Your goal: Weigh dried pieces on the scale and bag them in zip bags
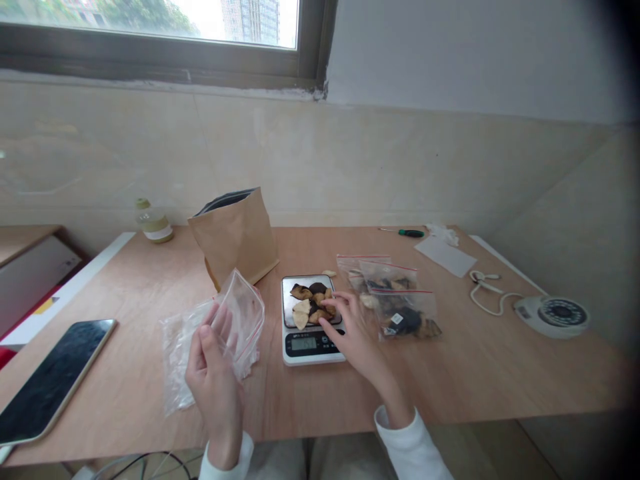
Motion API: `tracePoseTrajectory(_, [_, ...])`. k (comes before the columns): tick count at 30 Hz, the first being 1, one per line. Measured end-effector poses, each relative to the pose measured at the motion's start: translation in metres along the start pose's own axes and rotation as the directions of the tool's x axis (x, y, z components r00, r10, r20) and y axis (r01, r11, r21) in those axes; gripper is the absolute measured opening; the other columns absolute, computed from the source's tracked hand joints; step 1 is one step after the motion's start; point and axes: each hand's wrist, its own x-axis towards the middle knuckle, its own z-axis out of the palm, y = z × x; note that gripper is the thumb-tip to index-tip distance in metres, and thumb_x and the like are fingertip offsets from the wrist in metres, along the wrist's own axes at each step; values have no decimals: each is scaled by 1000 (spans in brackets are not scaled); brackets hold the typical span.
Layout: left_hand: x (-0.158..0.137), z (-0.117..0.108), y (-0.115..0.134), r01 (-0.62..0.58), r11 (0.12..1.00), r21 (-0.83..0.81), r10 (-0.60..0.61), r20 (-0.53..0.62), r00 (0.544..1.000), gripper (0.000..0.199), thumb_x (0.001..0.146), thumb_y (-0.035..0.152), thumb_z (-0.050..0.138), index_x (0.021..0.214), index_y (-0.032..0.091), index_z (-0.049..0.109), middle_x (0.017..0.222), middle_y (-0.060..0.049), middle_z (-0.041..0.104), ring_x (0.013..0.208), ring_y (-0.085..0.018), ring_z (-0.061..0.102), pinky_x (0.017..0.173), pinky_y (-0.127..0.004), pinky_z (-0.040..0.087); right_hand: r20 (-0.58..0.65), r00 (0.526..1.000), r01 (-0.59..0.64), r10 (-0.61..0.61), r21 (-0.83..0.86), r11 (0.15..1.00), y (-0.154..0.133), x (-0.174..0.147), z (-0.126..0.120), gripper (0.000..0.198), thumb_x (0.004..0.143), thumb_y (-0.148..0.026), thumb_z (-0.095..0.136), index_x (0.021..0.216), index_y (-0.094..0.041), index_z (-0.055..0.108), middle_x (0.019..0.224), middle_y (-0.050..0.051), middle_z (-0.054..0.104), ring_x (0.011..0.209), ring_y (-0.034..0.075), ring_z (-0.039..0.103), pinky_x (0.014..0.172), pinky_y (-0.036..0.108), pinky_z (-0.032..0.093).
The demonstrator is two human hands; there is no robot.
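The left hand (213,373) holds an empty zip bag (240,313) upright, fingers clamped on its edge. The right hand (350,330), fingers apart, touches dried slices (311,303) on the kitchen scale (313,347). Pinch few slices; keep the bag mouth near the scale.

A wooden table (475,373) fills the room's middle, pushed close to a wall (350,160). The lower wall is shiny cream tile, and the upper part is plain white. A window (160,40) with a dark frame sits high at the top left. Daylight comes in through it, and trees and tall buildings show outside. A lower wooden shelf (23,240) stands past the table's left edge.
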Motion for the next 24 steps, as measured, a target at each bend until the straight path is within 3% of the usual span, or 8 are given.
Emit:
tracePoseTrajectory(6, [-6,3,-7,36,998,42,-38,63,997,50,91,53,47,128,21,58,131,-13,61,124,-27,56,100,-43,49,-27,999,27,-29,-90,996,5,2,7,8,86,-27,61,92,-23,59,122,10,50,116,30,51,98,49,43])
tracePoseTrajectory(11, [-13,9,-8,78,996,44,-82,88,993,52,92,53,45,133,22,54,132,-12,60,128,-27,53,100,-44,49,-56,998,34,-36,-39,999,-14,7,-9,6,89,-29,59,88,-23,57,118,10,55,114,29,52,98,47,41])
tracePoseTrajectory(15, [-19,15,-11,69,996,55,-74,96,993,52,93,52,44,134,21,53,131,-12,62,129,-24,52,108,-43,42,-56,996,81,-75,121,989,-57,21,-22,7,93,-32,55,91,-25,56,110,8,61,110,25,57,96,42,44])
tracePoseTrajectory(18, [-22,18,-11,85,996,35,-89,139,986,52,93,51,43,135,22,52,133,-11,60,129,-24,52,107,-42,43,24,985,161,-172,243,956,-83,32,-22,7,93,-30,56,99,-26,58,112,6,61,113,23,56,98,39,45])
tracePoseTrajectory(20, [-22,17,-10,97,995,29,-100,142,985,52,94,51,42,135,21,51,135,-12,59,129,-24,51,107,-41,44,62,978,172,-199,296,939,-86,36,-18,19,92,-29,57,111,-27,56,117,5,60,115,22,55,98,38,46])
tracePoseTrajectory(24, [-17,13,-8,102,994,31,-104,103,989,53,94,51,42,135,19,51,138,-14,56,130,-24,50,109,-41,41,36,996,68,-81,275,959,-62,26,-5,24,93,-25,52,118,-26,54,117,7,59,111,20,57,94,35,49])
